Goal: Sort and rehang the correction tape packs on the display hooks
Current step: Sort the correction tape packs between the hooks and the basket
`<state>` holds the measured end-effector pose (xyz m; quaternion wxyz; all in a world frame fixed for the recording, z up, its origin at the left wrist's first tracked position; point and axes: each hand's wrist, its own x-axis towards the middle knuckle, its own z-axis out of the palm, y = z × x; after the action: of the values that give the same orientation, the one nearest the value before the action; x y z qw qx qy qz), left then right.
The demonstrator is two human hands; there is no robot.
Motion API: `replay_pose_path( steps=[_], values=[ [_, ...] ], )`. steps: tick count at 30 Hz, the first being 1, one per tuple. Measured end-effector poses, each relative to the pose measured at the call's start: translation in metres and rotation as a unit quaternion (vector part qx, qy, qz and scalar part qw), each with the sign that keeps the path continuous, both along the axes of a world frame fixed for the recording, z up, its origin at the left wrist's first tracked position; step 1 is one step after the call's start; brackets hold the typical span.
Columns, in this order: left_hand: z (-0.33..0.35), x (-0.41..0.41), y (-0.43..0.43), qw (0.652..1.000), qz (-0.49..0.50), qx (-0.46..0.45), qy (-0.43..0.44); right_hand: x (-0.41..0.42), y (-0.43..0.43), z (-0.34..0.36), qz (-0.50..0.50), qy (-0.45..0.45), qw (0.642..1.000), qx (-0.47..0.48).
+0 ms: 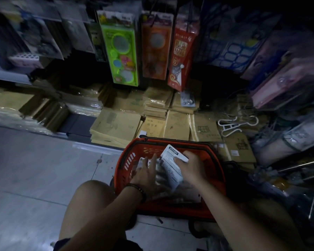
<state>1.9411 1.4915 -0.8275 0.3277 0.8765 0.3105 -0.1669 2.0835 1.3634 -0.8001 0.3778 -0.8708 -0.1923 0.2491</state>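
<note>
holding a white pack (pixel 171 167), the right hand (pixel 192 167) curls tight; left hand (pixel 146 172) splayed in red basket (pixel 125 163).

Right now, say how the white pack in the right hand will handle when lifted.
The white pack looks flat and card-backed: probably light, fairly stiff. The right hand pinches one edge, so it may swing.

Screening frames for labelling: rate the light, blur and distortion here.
Head view: dim, right corners nearly black. Head view: the pink hanging pack at right is motion-smeared, while the red plastic basket and the white printed pack in the right hand read sharper. Head view: wide-angle bending towards the edges.
</note>
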Motion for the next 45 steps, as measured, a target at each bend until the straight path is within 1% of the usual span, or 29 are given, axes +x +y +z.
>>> replay_pose_path(
  steps=[2, 4, 7, 9, 11, 13, 14, 15, 17, 19, 21, 23, 25, 27, 29, 30, 32, 35, 40, 45],
  values=[
    [0.009, -0.004, -0.014, 0.999, 0.028, -0.015, -0.041, -0.005, 0.0, 0.014, -0.04, 0.033, 0.998, 0.026],
    [0.018, -0.009, -0.029, 0.996, 0.031, -0.01, -0.081, -0.01, 0.001, 0.031, -0.082, 0.067, 0.993, 0.056],
    [0.032, -0.015, -0.046, 0.991, 0.015, 0.034, -0.127, -0.02, 0.003, 0.064, -0.131, 0.175, 0.97, 0.103],
    [0.042, -0.017, -0.052, 0.982, 0.03, 0.053, -0.179, -0.025, 0.003, 0.086, -0.138, 0.239, 0.953, 0.126],
    [0.052, -0.018, -0.051, 0.967, 0.069, 0.075, -0.234, -0.027, 0.002, 0.108, -0.132, 0.276, 0.943, 0.13],
    [0.064, -0.015, -0.048, 0.945, 0.103, 0.102, -0.294, -0.026, 0.001, 0.13, -0.112, 0.289, 0.943, 0.118],
    [0.07, -0.012, -0.047, 0.935, 0.113, 0.098, -0.323, -0.025, 0.0, 0.139, -0.094, 0.283, 0.949, 0.106],
    [0.077, -0.009, -0.045, 0.927, 0.12, 0.074, -0.348, -0.024, -0.001, 0.148, -0.072, 0.272, 0.955, 0.099],
    [0.095, -0.003, -0.042, 0.913, 0.148, -0.025, -0.381, -0.021, -0.004, 0.164, -0.032, 0.257, 0.959, 0.115],
    [0.114, 0.002, -0.039, 0.888, 0.186, -0.122, -0.402, -0.018, -0.008, 0.18, -0.013, 0.246, 0.957, 0.153],
    [0.135, 0.009, -0.034, 0.868, 0.192, -0.187, -0.418, -0.012, -0.012, 0.19, 0.015, 0.188, 0.963, 0.191],
    [0.159, 0.016, -0.03, 0.853, 0.188, -0.225, -0.432, -0.005, -0.019, 0.191, 0.049, 0.087, 0.972, 0.214],
    [0.181, 0.023, -0.025, 0.84, 0.188, -0.253, -0.442, 0.005, -0.029, 0.193, 0.112, -0.03, 0.97, 0.213],
    [0.201, 0.029, -0.02, 0.824, 0.201, -0.278, -0.452, 0.015, -0.038, 0.202, 0.176, -0.167, 0.952, 0.186],
    [0.224, 0.039, -0.016, 0.802, 0.213, -0.304, -0.469, 0.025, -0.044, 0.214, 0.227, -0.292, 0.918, 0.145],
    [0.235, 0.045, -0.015, 0.79, 0.213, -0.32, -0.477, 0.029, -0.046, 0.22, 0.25, -0.333, 0.9, 0.127],
    [0.259, 0.056, -0.014, 0.776, 0.199, -0.35, -0.486, 0.036, -0.047, 0.236, 0.27, -0.371, 0.882, 0.108],
    [0.296, 0.071, -0.011, 0.776, 0.16, -0.365, -0.488, 0.043, -0.05, 0.265, 0.247, -0.415, 0.868, 0.111],
    [0.362, 0.089, -0.007, 0.786, 0.095, -0.362, -0.492, 0.057, -0.055, 0.322, 0.212, -0.451, 0.859, 0.119],
    [0.421, 0.112, 0.001, 0.771, 0.085, -0.412, -0.478, 0.086, -0.06, 0.379, 0.146, -0.483, 0.853, 0.134]
  ],
)
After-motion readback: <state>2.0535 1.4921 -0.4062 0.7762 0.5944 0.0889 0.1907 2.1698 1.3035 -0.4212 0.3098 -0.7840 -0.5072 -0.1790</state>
